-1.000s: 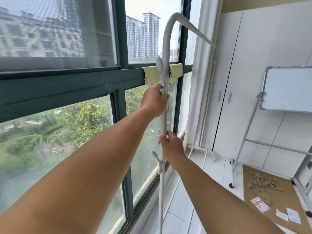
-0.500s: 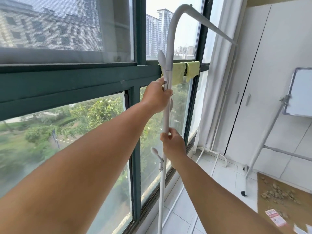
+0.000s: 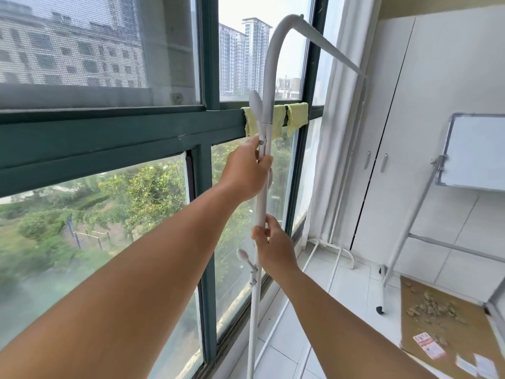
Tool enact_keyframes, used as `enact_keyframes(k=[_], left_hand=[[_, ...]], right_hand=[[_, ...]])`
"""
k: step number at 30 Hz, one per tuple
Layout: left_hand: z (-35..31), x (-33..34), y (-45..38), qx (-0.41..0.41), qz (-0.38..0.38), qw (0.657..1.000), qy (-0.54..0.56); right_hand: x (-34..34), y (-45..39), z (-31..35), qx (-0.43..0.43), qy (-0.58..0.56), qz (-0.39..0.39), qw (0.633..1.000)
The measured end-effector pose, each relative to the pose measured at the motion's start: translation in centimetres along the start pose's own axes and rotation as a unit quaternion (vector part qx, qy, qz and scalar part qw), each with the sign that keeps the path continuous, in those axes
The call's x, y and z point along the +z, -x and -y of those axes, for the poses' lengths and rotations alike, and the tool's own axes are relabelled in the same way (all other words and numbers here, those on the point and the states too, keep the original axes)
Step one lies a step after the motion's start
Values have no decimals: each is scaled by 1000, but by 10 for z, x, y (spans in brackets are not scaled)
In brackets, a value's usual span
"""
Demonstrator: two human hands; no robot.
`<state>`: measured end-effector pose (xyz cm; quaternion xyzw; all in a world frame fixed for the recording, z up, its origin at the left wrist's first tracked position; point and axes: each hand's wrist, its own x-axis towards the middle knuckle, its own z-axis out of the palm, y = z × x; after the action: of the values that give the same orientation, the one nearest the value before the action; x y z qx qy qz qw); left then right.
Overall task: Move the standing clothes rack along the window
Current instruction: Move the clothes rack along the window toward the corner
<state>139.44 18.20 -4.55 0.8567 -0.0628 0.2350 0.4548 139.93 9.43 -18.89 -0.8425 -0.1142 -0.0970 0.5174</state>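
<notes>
A white standing clothes rack [image 3: 269, 77] stands beside the green-framed window [image 3: 109, 132]. Its near upright pole curves at the top into a bar that runs away to a far post by the curtain. My left hand [image 3: 246, 170] is closed around the near pole, just below a white hook. My right hand [image 3: 273, 247] grips the same pole lower down, above a second hook [image 3: 243, 255]. The rack's far feet [image 3: 336, 251] rest on the tiled floor.
Two yellow-green cloths [image 3: 296, 117] hang on the window rail behind the pole. A white curtain [image 3: 341, 105] and white cupboards [image 3: 410, 132] stand at the far end. A wheeled whiteboard stand [image 3: 410, 236] and cardboard with debris [image 3: 437, 315] occupy the floor at right.
The view has shifted so the cloths and window frame sit further right behind the pole. Both hands keep their grip, the right one slightly lower on the pole.
</notes>
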Motion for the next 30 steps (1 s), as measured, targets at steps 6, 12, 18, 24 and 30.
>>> enact_keyframes(k=[6,12,18,24,30], left_hand=[[-5,-2,7,-13,-5,1000,-4],[-12,-2,15,-13,-13,1000,-3],[-16,-8,17,-16,-45,998,36],[-9,-10,20,-22,-62,997,42],[-13,-9,21,-32,-55,996,60]], right_hand=[[0,4,7,10,-12,10,1000],[-6,8,18,26,-38,8,999],[-6,6,32,13,-20,-6,1000],[1,17,32,21,1,-14,1000],[-1,20,40,40,-15,-9,999]])
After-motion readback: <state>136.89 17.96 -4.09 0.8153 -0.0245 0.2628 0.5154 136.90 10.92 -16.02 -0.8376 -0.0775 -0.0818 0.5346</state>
